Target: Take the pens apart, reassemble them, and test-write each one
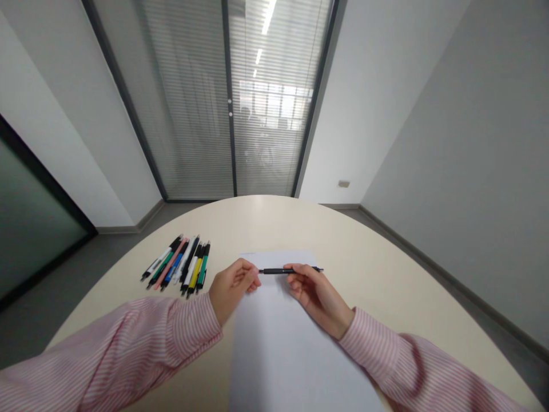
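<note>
A black pen (274,271) lies level between my two hands, above the far part of a white sheet of paper (278,343). My right hand (315,294) is closed on the pen's right half, thumb and fingers pinching the barrel, with a short end sticking out past the fingers. At the pen's left end, the fingertips of my left hand (235,283) are pinched together on its tip. The fingers hide the very end of the tip.
Several pens (178,266) in black, white, green, blue, pink and yellow lie side by side on the left of the round, cream table (266,220). Beyond the table's curved far edge stands a glass partition with blinds (193,114).
</note>
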`<state>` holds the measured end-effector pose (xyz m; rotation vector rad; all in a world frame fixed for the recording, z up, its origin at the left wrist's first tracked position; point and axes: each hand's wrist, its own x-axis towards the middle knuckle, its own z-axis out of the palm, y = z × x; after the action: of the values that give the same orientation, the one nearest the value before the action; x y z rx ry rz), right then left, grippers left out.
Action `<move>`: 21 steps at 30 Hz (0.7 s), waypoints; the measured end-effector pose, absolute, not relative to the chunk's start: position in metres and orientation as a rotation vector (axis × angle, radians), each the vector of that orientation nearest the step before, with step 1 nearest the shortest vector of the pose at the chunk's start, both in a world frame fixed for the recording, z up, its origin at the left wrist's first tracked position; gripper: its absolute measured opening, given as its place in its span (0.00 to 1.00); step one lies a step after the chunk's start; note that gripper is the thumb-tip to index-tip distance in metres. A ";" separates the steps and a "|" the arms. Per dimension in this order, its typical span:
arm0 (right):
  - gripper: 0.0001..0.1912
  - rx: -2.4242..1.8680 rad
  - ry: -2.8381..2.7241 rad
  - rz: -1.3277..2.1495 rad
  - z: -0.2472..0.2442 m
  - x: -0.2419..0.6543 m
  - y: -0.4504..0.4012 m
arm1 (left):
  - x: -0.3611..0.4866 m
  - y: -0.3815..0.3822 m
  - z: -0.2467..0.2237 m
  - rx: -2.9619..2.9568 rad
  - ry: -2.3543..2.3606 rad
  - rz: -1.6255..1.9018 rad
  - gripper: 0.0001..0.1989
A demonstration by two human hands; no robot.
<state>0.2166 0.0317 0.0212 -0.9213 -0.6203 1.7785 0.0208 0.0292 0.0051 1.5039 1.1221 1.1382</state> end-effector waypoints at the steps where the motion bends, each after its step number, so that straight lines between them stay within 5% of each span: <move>1: 0.08 -0.919 -0.620 1.776 0.021 0.216 0.032 | 0.022 0.028 0.006 1.508 1.114 1.127 0.13; 21: 0.09 -0.912 -0.640 1.777 0.014 0.217 0.031 | 0.014 0.028 -0.002 1.497 1.119 1.125 0.09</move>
<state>0.2166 0.0314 0.0137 -0.9116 -0.6395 1.7770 0.0140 0.0278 -0.0023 1.4965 1.1188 1.1245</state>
